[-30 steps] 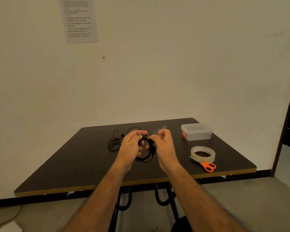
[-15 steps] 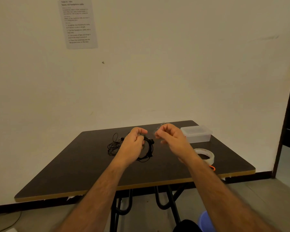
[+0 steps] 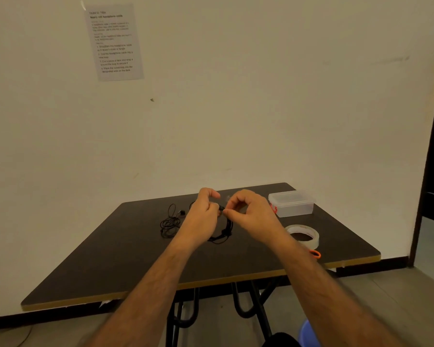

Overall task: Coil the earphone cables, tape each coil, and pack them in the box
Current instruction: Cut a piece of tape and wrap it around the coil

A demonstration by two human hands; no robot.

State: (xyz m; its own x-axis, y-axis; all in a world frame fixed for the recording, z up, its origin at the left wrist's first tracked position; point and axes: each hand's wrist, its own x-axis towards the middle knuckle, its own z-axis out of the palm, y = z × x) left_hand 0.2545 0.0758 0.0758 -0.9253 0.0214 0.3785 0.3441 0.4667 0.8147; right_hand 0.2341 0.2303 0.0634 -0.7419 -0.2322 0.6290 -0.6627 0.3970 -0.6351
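here both hands (image 3: pixel 203 216) (image 3: pixel 251 214) pinch coiled earphone cable (image 3: pixel 223 231) above table (image 3: pixel 110 259).

matt dark table (image 3: pixel 110 266) with a pale wood-look edge band; translucent plastic box (image 3: pixel 292 205); glossy clear tape roll (image 3: pixel 305 235); thin black rubbery earphone cables (image 3: pixel 169 222); printed paper sheet (image 3: pixel 114 41).

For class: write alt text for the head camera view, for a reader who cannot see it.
Two bare hands hold a coiled black earphone cable above a dark table: the left hand grips the coil, the right hand pinches at its top. A loose earphone cable lies to the left; a lidded clear box, tape roll and orange-handled scissors are to the right.
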